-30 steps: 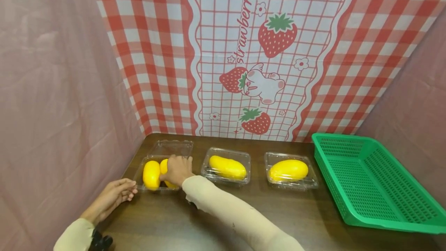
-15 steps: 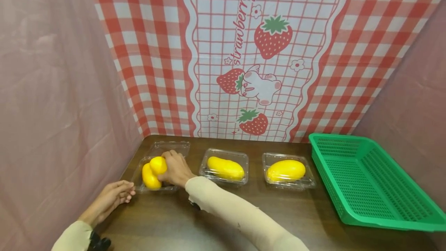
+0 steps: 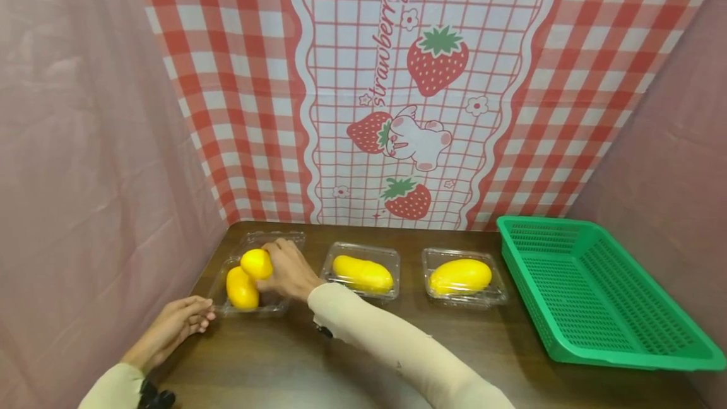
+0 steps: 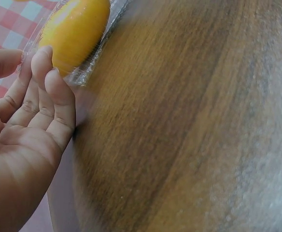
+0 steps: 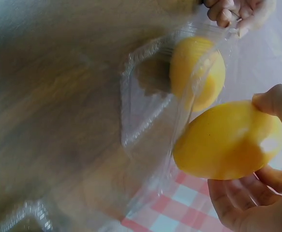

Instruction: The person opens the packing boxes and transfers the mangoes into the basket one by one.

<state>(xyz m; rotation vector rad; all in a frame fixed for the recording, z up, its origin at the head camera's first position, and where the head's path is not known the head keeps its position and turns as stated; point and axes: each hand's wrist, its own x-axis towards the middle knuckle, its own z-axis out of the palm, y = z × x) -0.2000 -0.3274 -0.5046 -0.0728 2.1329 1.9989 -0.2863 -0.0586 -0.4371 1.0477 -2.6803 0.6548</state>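
My right hand [image 3: 291, 270] grips a yellow mango [image 5: 228, 140] between thumb and fingers, lifted above an open clear plastic clamshell box [image 3: 278, 308] at the left of the table. A second mango [image 3: 242, 289] lies inside that box, on its left side. The raised lid [image 3: 284, 238] lies folded back behind it. My left hand [image 3: 178, 324] is at the box's near left corner; in the left wrist view its thumb and fingers [image 4: 43, 63] pinch the plastic rim beside the mango.
Two more clear boxes [image 3: 329, 270] [image 3: 427, 264] stand to the right, each with a yellow mango [image 3: 363, 273] inside. A green basket [image 3: 642, 358] sits at the table's right end. Pink cloth [image 3: 102, 144] hangs at the left, and a checked strawberry cloth [image 3: 397, 49] at the back.
My right hand has lifted the right-hand mango out of the left box and tilted it up over the other one. The left hand has stayed at the box corner.
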